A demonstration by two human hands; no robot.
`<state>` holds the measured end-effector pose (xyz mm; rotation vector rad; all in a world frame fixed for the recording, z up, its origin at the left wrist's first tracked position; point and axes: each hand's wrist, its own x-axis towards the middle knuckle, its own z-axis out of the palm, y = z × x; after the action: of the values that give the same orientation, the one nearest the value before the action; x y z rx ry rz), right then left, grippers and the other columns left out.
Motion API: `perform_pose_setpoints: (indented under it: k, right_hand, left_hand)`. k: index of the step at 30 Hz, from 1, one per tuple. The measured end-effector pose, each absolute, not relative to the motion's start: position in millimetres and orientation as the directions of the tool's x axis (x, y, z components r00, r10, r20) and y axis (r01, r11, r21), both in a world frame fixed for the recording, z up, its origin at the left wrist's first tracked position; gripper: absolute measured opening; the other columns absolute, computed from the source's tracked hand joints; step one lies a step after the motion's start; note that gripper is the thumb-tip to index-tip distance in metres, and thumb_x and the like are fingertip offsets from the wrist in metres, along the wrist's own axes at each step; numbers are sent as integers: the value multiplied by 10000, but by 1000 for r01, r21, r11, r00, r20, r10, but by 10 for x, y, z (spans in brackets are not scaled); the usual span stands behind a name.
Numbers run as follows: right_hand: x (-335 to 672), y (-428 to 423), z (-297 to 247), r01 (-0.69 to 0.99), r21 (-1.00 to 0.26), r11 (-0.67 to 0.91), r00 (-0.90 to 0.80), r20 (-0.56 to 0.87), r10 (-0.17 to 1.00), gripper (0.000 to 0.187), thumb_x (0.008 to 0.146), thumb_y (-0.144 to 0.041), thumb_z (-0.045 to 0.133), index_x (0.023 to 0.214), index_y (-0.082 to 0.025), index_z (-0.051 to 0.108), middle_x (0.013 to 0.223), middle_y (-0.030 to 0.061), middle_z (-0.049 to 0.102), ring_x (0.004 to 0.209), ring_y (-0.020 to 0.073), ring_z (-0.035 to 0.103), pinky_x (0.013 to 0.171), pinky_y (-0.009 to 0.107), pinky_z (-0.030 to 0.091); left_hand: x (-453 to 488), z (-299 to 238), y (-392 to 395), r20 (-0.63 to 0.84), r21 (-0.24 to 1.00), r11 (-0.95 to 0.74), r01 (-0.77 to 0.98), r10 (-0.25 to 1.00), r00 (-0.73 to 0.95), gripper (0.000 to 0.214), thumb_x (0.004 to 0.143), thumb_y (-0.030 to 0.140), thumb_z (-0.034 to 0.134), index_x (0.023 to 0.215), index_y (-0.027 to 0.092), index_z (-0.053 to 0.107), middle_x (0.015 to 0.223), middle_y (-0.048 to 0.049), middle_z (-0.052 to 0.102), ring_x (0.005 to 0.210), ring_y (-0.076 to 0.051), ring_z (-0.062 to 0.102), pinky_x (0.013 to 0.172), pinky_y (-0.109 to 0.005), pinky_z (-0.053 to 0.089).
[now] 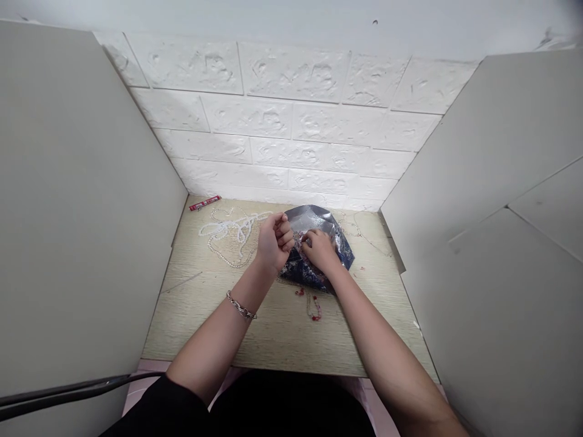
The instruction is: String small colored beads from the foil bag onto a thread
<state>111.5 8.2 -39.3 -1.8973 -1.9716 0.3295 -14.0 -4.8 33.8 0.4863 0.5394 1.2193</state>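
Note:
A shiny bag [310,278], dark blue patterned outside and silver inside, lies open on the table with small pinkish beads in it. My left hand [274,243] is closed at the bag's left rim, its fingers curled and the thumb near the bag's upper corner. Over the opening, my right hand [320,250] has its fingers bent together among the beads; what they pinch is too small to make out. Close in front of the bag lie a short string of red and pink beads [315,309] and a few loose red beads [299,292].
White bead strands [228,229] lie tangled left of the bag. A red packet [204,203] is at the back left corner, and a thin stick-like piece [182,281] lies below. Fine chain [359,233] spreads at right. Grey panels [492,243] and a white brick-pattern wall [291,121] enclose the table.

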Motion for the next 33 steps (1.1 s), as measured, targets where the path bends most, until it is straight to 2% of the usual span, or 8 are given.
perform_pose_setpoints:
  k: [6, 9, 15, 18, 22, 26, 31, 33]
  right_hand:
    - [1093, 108, -477, 900, -429, 80, -27, 127, 992, 184, 805, -229, 357, 873, -196, 525, 1063, 74, 511, 1004, 242, 425, 890, 469, 262]
    - [1113, 127, -479, 876, -475, 79, 26, 211, 977, 192, 837, -246, 309, 853, -179, 488, 984, 79, 527, 939, 213, 443, 845, 398, 308]
    - [1218, 75, -267, 770, -627, 118, 144, 352, 925, 376, 876, -370, 209, 600, -179, 379, 640, 24, 464, 633, 135, 415, 621, 262, 329]
    - [1259, 18, -179, 573, -805, 156, 199, 321, 926, 328, 834, -420, 319, 634, -178, 413, 608, -8, 434, 587, 113, 401, 573, 239, 325]
    - [1280, -54, -112, 46, -985, 168, 162, 174, 971, 238, 678, -394, 565, 767, -182, 504, 656, -26, 488, 602, 94, 446, 595, 225, 386]
    - [1262, -154, -8, -383, -916, 115, 108, 80, 991, 268, 580, -339, 673, 781, -191, 578, 734, -18, 564, 648, 84, 505, 677, 253, 435]
    - [1233, -251, 90, -513, -855, 76, 42, 64, 997, 246, 578, -328, 700, 775, -199, 629, 746, 2, 606, 708, 103, 550, 715, 283, 462]
    - [1229, -261, 98, -535, -842, 69, 32, 61, 998, 251, 561, -327, 714, 762, -200, 634, 740, 3, 611, 732, 117, 560, 753, 313, 465]
  left_hand:
    - [-137, 344, -53, -136, 629, 273, -728, 960, 243, 99, 701, 177, 442, 612, 167, 400, 400, 97, 171, 285, -30, 145, 283, -166, 89]
    - [-142, 349, -51, -140, 630, 269, -728, 962, 235, 99, 702, 176, 438, 613, 167, 395, 402, 97, 163, 287, -31, 142, 284, -166, 88]
    - [-161, 351, -36, -138, 636, 266, -724, 963, 233, 103, 694, 181, 452, 610, 167, 395, 408, 99, 155, 287, -30, 147, 284, -162, 94]
    - [-159, 344, -32, -148, 681, 279, -677, 958, 245, 111, 693, 203, 468, 608, 167, 406, 401, 104, 154, 284, -26, 133, 285, -157, 82]
    - [-105, 326, -68, -120, 837, 225, -498, 965, 234, 96, 699, 245, 511, 655, 175, 462, 378, 113, 159, 279, -21, 113, 289, -142, 70]
    - [-28, 331, -138, -45, 942, 120, -313, 971, 235, 133, 709, 293, 545, 689, 162, 538, 364, 105, 224, 280, -17, 151, 293, -144, 107]
    - [-7, 347, -195, 161, 978, -130, -161, 967, 199, 115, 692, 231, 562, 664, 142, 629, 513, 13, 510, 405, -33, 390, 379, -140, 276]
    - [-12, 338, -211, 204, 976, -182, -117, 957, 206, 106, 687, 211, 552, 655, 149, 633, 556, 0, 551, 441, -47, 438, 416, -148, 313]
